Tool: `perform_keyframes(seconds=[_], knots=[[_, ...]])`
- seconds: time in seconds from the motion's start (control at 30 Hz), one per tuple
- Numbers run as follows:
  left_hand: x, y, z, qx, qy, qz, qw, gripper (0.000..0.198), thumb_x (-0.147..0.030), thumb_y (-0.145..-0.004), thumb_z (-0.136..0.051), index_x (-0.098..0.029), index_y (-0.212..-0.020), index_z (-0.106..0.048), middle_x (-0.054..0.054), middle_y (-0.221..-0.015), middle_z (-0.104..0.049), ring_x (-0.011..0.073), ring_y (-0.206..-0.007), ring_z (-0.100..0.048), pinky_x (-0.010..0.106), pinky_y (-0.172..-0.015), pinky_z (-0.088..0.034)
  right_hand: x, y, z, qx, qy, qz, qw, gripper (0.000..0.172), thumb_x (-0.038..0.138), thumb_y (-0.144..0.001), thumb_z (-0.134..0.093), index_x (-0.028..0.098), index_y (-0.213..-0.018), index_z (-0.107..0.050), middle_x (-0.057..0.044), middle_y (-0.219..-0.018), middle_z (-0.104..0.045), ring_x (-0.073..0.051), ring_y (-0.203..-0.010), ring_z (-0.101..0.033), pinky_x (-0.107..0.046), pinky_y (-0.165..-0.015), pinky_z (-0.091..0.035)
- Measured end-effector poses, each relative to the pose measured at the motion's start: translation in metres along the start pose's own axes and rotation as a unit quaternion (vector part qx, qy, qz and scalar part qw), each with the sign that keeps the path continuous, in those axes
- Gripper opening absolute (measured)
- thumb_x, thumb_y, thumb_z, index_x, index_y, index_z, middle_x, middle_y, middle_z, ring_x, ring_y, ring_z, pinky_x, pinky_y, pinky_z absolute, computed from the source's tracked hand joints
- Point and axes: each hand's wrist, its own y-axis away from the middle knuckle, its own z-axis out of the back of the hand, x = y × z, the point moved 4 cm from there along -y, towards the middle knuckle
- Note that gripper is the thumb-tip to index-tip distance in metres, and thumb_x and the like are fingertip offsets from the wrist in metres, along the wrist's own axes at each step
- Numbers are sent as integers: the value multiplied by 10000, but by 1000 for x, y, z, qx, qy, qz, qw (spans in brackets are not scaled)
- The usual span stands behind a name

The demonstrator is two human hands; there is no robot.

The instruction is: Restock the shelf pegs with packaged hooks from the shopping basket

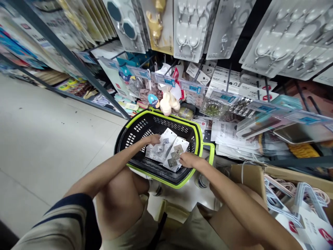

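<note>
A black shopping basket (pixel 124 144) with a lime-green rim sits on the floor between my knees. Inside it lie several carded hook packs. My left hand (pixel 154 139) reaches over the basket's left side, its fingers closed at the edge of a white card with clear hooks (pixel 161 146). From the right, my right hand (pixel 187 159) pinches the edge of a white card with grey-beige hooks (pixel 175 157). The two cards lean side by side, partly overlapping. Some fingertips are hidden behind the cards.
Racks of hanging hook packs (pixel 188 29) rise ahead, with price tags (pixel 192 87) on rods below. Plush toys (pixel 168 102) dangle by the basket's far rim. An open cardboard box (pixel 247 173) of hangers (pixel 282 199) stands at my right. Tiled floor (pixel 52 139) spreads left.
</note>
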Motion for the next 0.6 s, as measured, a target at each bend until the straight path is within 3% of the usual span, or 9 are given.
perform_keyframes(seconds=[0.1,0.2,0.27,0.37,0.5,0.6], knots=[[-6,36,36,29,32,-7,999,342,-211,-718,-722,-145,-1054,-720,63,-922,-759,244,-878,-713,330,-751,-585,-12,-3,8,-46,-65,16,997,327,363,-998,-508,151,-1081,-743,-113,-1073,-774,-210,-1000,-726,-264,-860,-528],[-27,76,45,76,134,-76,985,439,-303,-732,-760,-151,-1141,-712,83,-1031,-766,236,-934,-707,302,-777,-571,-24,-7,21,-142,-229,13,963,423,448,-976,-565,119,-1224,-658,-131,-1147,-749,-204,-1004,-710,-277,-887,-525],[-49,99,38,81,196,-144,966,511,-378,-731,-790,-147,-1179,-704,94,-1053,-765,233,-942,-702,289,-774,-554,-25,-8,28,-177,-359,31,916,486,461,-953,-594,102,-1280,-603,-139,-1172,-734,-197,-963,-711,-282,-839,-547],[-86,122,16,31,249,-228,941,550,-443,-743,-789,-145,-1197,-700,93,-1037,-764,209,-892,-693,273,-750,-528,-16,-1,38,-247,-472,76,843,409,425,-946,-577,118,-1209,-635,-98,-1091,-748,-188,-899,-700,-286,-777,-562],[-125,136,-9,-102,338,-294,888,560,-496,-756,-747,-125,-1171,-693,93,-1030,-757,196,-844,-665,278,-726,-517,-3,23,52,-394,-492,92,771,383,431,-932,-572,149,-1175,-659,-64,-1077,-746,-184,-918,-670,-305,-851,-549],[-135,139,-19,-137,386,-303,860,612,-560,-747,-737,-115,-1163,-680,99,-1028,-755,191,-803,-654,277,-697,-516,3,37,58,-419,-511,96,745,404,452,-926,-574,160,-1197,-636,-77,-1116,-740,-186,-938,-679,-300,-857,-553]])
